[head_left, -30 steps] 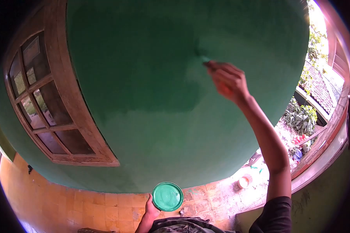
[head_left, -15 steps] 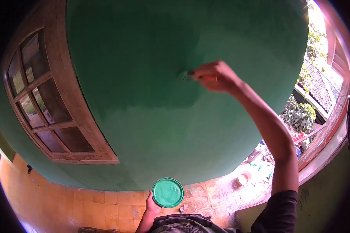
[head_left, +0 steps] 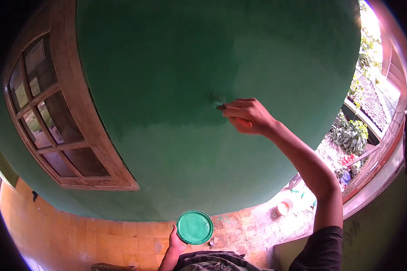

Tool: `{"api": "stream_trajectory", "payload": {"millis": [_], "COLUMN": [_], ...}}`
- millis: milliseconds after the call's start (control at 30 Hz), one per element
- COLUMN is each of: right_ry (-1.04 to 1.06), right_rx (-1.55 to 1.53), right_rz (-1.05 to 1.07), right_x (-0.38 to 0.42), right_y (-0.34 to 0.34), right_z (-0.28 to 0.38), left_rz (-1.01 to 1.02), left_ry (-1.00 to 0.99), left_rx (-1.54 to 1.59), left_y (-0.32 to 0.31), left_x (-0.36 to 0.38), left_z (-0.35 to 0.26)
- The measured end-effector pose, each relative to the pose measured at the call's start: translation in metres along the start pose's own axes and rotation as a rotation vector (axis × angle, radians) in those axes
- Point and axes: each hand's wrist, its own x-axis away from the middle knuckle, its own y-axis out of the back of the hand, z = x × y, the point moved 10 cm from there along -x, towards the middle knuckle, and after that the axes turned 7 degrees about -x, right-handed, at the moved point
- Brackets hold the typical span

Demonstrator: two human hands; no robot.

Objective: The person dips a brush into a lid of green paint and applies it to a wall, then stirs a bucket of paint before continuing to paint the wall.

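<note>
The round paint container (head_left: 195, 227) sits low in front of me, its green face turned up towards my eyes. The brush (head_left: 219, 100), to its right and higher, points up and leftward; its long axis slants from the orange handle end (head_left: 245, 123) below my knuckles to the blurred bristles. My left hand (head_left: 177, 244) is closed around the container's side, thumb along the rim; my right hand (head_left: 247, 115) is clamped on the brush handle, fingers together, with the bristles at the wall. On the left stands a wood-framed window (head_left: 56, 113), above orange floor tiles (head_left: 99, 237). Next comes the green wall (head_left: 190, 167), with a darker patch (head_left: 167, 67) behind the bristles, then a pale tub (head_left: 285, 207) and leafy plants (head_left: 352, 135) outside in bright light.
</note>
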Motion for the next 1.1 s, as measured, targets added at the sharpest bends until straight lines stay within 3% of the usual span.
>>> {"api": "stream_trajectory", "payload": {"millis": [100,133,200,267,300,367,433,533,600,633,700,767,867,933,1033,1100], "right_ry": [-0.013,0.118,0.052,0.215,0.213,0.252,0.336,0.228,-0.079,-0.077,-0.320,-0.328,-0.249,0.153,0.201,0.229], "right_rx": [-0.186,-0.036,0.067,0.351,0.349,0.440,0.452,0.353,0.119,0.120,-0.305,-0.295,-0.109,0.300,0.328,0.377], "right_rz": [-0.136,-0.221,-0.188,-0.274,-0.271,-0.516,-0.600,-0.443,-0.127,-0.125,-0.112,-0.135,-0.162,-0.514,-0.611,-0.523], "right_x": [-0.011,-0.016,-0.036,-0.050,-0.059,-0.064,-0.056,-0.033,-0.036,-0.038,-0.040,-0.052,-0.077,-0.084,-0.082,-0.071], "right_y": [0.029,0.044,0.075,0.108,0.119,0.153,0.145,0.088,0.055,0.061,0.074,0.098,0.143,0.194,0.202,0.162], "right_z": [0.000,-0.006,-0.020,-0.006,-0.008,-0.004,0.003,0.000,-0.019,-0.015,-0.026,-0.044,-0.062,-0.017,0.000,0.002], "left_rz": [-0.004,-0.002,-0.035,-0.031,-0.032,-0.046,-0.054,-0.032,-0.010,0.001,-0.011,-0.017,-0.008,-0.008,-0.001,-0.002], "left_ry": [-0.018,-0.019,0.002,0.011,0.030,0.030,0.016,0.051,0.047,0.046,0.053,0.055,0.059,0.053,0.045,0.046], "left_rx": [-0.007,-0.008,-0.009,-0.007,0.000,-0.011,-0.025,-0.028,-0.036,-0.039,-0.039,-0.030,-0.011,0.000,0.010,0.001], "left_y": [0.003,0.003,0.009,0.008,0.009,0.014,0.016,0.013,0.016,0.016,0.015,0.012,0.013,0.010,0.017,0.016], "left_x": [-0.004,-0.006,-0.008,-0.011,-0.009,-0.009,-0.011,-0.006,-0.010,-0.010,-0.009,-0.014,-0.016,-0.019,-0.023,-0.023], "left_z": [-0.001,0.001,0.002,0.000,0.004,0.009,0.006,0.014,0.017,0.019,0.018,0.017,0.014,0.012,0.013,0.013]}}
